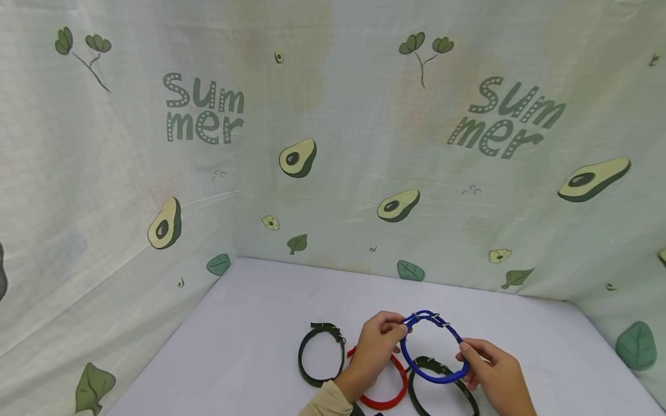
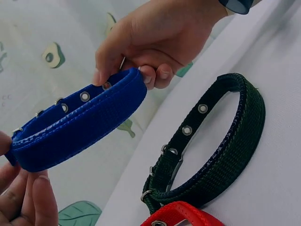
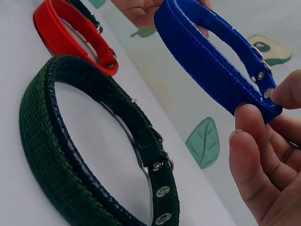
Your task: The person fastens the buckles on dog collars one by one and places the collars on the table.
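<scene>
Both hands hold up a blue buckled collar [image 1: 439, 379], closed into a ring. My left hand [image 1: 378, 342] pinches its left side, close to the metal buckle and eyelets. On the opposite side, the thumb and fingers of my right hand [image 1: 495, 371] pinch the band. In the left wrist view the blue collar [image 2: 84, 125] shows a wide padded band with silver eyelets along the thinner strap. Below it, a dark green collar [image 3: 35, 129] rests on the white table, and a red collar [image 1: 382, 405] lies partly hidden behind my left hand and wrist.
Another dark collar [image 1: 300, 357] lies on the white table [image 1: 250, 335] to the left of my left hand. A pale cloth [image 1: 333, 115] printed with avocados, leaves and lettering hangs as walls behind and at the sides of the table.
</scene>
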A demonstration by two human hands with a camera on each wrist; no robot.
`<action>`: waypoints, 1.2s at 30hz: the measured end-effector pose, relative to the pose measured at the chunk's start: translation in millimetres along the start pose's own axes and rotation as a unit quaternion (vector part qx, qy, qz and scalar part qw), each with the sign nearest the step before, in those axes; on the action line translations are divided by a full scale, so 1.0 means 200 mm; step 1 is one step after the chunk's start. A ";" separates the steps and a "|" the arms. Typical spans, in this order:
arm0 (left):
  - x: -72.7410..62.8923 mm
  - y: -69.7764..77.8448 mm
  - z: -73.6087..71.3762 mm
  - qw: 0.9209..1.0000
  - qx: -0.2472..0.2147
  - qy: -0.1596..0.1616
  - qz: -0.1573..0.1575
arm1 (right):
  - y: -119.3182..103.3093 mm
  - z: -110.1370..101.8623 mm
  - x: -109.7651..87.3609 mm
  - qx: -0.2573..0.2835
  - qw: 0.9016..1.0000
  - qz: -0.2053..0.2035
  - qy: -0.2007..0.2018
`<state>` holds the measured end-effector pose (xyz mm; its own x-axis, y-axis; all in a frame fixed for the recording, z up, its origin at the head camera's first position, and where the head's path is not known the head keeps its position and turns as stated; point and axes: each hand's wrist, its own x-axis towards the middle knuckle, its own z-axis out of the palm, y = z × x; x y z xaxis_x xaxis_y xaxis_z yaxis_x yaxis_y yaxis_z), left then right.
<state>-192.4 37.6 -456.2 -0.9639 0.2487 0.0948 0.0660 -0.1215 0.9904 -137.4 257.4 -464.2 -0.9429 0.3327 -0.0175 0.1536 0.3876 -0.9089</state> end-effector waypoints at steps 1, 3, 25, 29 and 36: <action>0.00 0.00 0.00 1.000 0.001 -0.003 -0.001 | 0.00 -0.01 0.00 -0.002 1.000 0.002 0.000; 0.00 0.00 0.01 1.000 0.003 -0.010 -0.004 | 0.01 -0.01 0.00 -0.004 1.000 0.005 0.004; -0.02 0.01 0.01 0.988 0.126 -0.088 -0.014 | 0.04 -0.06 0.01 -0.023 0.999 0.022 0.019; -0.03 0.01 0.01 0.980 0.146 -0.130 -0.019 | 0.08 -0.08 0.03 -0.023 0.999 0.040 0.022; -0.02 -0.01 0.05 0.973 0.177 -0.145 -0.033 | 0.15 -0.12 0.06 -0.022 0.998 0.063 0.007</action>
<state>-185.3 46.6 -457.4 -0.8596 0.5109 0.0042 0.1410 0.2292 0.9631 -136.5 292.5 -481.6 -0.9108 0.3937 -0.1242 0.2840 0.3794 -0.8806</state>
